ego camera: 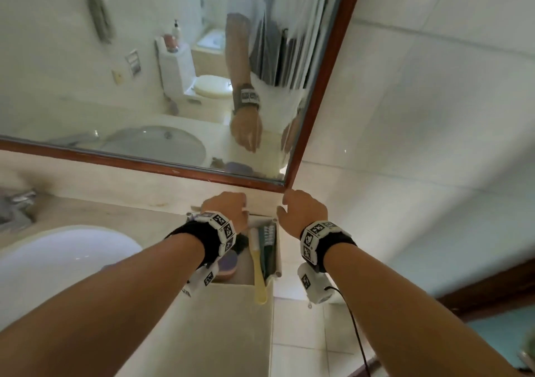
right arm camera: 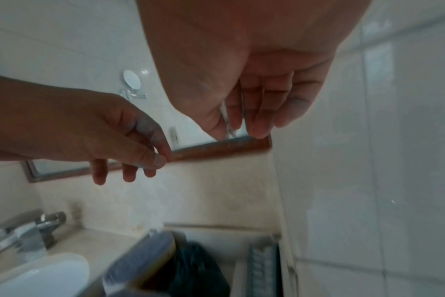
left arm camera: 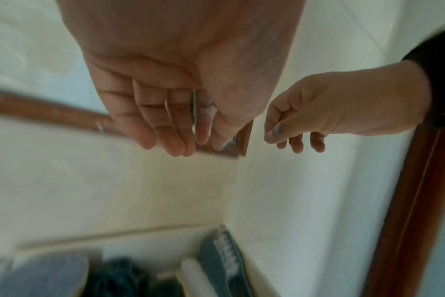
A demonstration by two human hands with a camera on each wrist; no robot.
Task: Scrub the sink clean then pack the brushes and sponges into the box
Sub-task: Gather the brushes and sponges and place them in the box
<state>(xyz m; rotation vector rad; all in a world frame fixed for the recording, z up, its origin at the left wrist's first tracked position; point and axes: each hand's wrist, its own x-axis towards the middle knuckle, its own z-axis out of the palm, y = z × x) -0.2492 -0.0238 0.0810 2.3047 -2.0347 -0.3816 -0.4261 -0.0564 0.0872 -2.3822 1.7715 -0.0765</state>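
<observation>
Box (ego camera: 273,272) partly hidden behind left wrist; contents blurred in both wrist views. Sink (ego camera: 58,260) cut off at left edge. Fingertips of both hands out of sight in head view.

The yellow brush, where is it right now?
In the head view the yellow brush lies in the box on the counter right of the sink, beside the dark green brush, between the left hand and right hand.

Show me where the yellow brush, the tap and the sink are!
yellow brush (ego camera: 258,272): head view, middle of its long handle, standing in the box.
tap (right arm camera: 39,231): right wrist view, on its metal body.
sink (ego camera: 58,263): head view, inside the white bowl.
</observation>
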